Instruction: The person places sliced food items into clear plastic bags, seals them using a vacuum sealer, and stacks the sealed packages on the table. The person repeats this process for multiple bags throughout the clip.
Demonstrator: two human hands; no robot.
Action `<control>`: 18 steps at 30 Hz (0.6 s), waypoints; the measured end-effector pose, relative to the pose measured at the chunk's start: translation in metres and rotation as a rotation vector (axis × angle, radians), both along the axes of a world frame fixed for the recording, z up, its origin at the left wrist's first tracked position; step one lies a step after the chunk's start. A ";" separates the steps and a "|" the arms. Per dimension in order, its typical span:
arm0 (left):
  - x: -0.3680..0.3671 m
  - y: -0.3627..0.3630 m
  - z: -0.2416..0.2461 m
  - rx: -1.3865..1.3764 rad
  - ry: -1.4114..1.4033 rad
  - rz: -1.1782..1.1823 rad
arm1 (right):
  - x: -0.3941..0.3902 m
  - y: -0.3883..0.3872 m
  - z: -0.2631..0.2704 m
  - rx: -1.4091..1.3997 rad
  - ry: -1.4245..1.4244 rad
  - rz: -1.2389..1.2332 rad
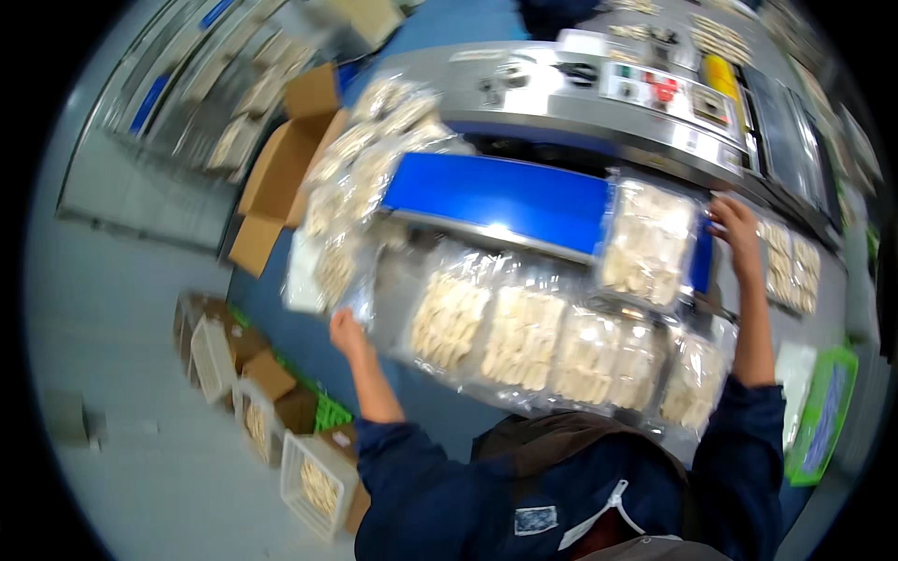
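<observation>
At the left end of the steel table, my left hand [349,333] has its fingers closed at the edge of a clear plastic bag holding pale food pieces [335,270]. My right hand [733,221] is raised by the upper right corner of another clear bag of pale, elongated pieces [647,242]; whether its fingers grip that bag is blurred. This bag lies over the right part of a blue conveyor belt [498,200]. Several more filled bags [523,336] lie in a row along the near side, below the belt.
A heap of filled bags [379,154] covers the table's left end, beside an open cardboard box [280,168]. Beyond the belt stands a steel machine with a control panel [663,91]. White crates [319,484] stand at lower left, a green basket [821,421] at right.
</observation>
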State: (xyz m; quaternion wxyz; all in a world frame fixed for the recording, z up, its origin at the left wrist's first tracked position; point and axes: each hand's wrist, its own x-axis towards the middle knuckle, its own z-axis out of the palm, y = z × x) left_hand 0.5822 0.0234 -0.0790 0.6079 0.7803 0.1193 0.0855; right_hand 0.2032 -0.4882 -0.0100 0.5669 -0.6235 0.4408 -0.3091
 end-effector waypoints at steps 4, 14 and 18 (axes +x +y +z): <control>0.052 -0.021 -0.026 -0.539 0.469 -0.013 | -0.047 0.027 -0.010 0.020 -0.029 -0.099; 0.183 -0.165 -0.031 -0.822 0.268 -0.368 | -0.196 0.177 -0.071 0.296 0.238 -0.611; 0.197 -0.180 0.023 -0.849 0.008 -0.775 | -0.165 0.214 -0.077 0.384 0.314 -0.470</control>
